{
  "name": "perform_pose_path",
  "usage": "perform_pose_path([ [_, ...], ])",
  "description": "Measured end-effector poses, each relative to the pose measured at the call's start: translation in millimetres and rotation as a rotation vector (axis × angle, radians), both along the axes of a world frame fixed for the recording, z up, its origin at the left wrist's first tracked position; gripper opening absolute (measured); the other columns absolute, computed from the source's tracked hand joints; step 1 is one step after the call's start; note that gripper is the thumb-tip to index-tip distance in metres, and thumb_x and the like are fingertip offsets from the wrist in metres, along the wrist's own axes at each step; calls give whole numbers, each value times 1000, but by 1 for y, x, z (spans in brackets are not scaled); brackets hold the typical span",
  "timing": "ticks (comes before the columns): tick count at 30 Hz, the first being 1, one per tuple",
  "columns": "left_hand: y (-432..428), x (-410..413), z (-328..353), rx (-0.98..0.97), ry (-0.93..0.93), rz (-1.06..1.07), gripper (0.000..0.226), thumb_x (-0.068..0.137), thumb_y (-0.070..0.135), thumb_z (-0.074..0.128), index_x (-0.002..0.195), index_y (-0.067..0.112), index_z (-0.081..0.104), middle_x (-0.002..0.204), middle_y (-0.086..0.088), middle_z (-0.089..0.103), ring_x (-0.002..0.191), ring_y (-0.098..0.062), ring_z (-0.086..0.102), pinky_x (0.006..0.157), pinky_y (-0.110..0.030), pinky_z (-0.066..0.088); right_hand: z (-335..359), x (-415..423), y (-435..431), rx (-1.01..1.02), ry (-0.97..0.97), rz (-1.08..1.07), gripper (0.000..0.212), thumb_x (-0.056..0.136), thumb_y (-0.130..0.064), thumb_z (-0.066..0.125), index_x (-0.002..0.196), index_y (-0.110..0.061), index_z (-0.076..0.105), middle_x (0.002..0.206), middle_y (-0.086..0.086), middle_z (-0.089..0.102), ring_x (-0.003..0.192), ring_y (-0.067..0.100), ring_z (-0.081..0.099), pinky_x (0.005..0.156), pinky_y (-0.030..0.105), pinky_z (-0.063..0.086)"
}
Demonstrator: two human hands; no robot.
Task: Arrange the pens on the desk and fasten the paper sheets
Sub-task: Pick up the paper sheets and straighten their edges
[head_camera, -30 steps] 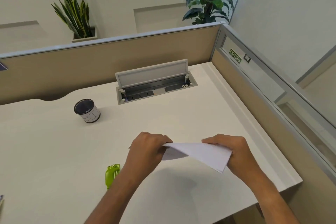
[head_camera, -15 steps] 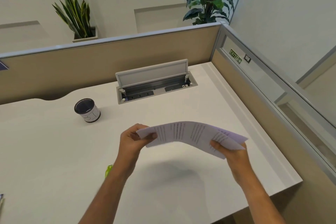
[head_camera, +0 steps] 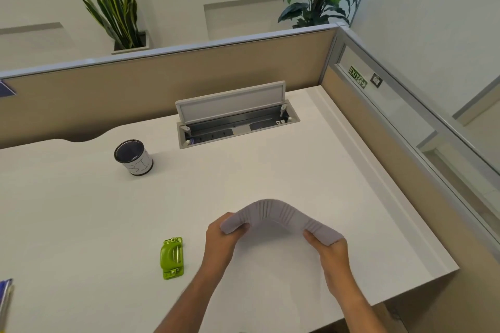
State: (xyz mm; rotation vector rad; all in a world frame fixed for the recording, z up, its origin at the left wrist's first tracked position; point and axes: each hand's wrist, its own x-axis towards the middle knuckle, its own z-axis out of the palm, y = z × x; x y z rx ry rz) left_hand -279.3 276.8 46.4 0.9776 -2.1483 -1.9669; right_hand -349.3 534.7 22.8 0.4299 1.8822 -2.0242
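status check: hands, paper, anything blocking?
Left hand and right hand both gripping paper stack, bowed upward above desk. Unfastened. Green stapler left, clear.

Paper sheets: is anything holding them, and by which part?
Yes. The paper sheets are held above the desk by their two ends, left hand and right hand, arching upward between.

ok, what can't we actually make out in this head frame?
- Print on the bowed white paper sheets: motion blur.
- Sheet ends: covered by the left hand and right hand.
- Blue-purple items at the left edge: cut off, unidentifiable.
- Inside of the black-rimmed white pen cup: dark, contents unclear.
- Lime-green plastic fastening tool: type unclear.
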Motion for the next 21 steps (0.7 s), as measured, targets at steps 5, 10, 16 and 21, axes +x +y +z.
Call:
perform_pose_path([
  [5, -3, -2, 5, 1, 26, 20, 15, 74, 36, 77, 80, 22, 77, 77, 10, 78, 64, -4, 66, 59, -16, 49, 8, 0, -3, -16, 26, -84, 31, 82, -13, 92, 111, -20, 81, 105, 0, 85, 97, 13, 80, 84, 28, 56],
  [10, -3, 4, -3, 1, 9, -20, 5, 85, 23, 82, 83, 20, 79, 78, 8, 76, 71, -11, 66, 65, -23, 53, 4, 9, -8, 19, -44, -82, 35, 83, -12, 91, 116, -18, 78, 103, 5, 84, 101, 23, 76, 81, 28, 55],
  [16, -18, 6, 21, -221, 158, -56, 28, 89, 7, 82, 76, 32, 79, 76, 14, 79, 68, 1, 68, 65, -14, 49, 37, -2, 4, 108, 119, -111, 27, 83, -7, 88, 105, -21, 81, 106, 2, 85, 103, 22, 79, 77, 18, 61],
  [21, -40, 0, 74, -640, 342, -325, 44, 75, -21, 73, 95, 16, 86, 92, 10, 84, 86, -11, 78, 75, -38, 62, 102, -12, 27, 766, 871, 122, 56, 89, -28, 88, 139, -33, 65, 142, -19, 66, 138, 5, 58, 120, 31, 37],
])
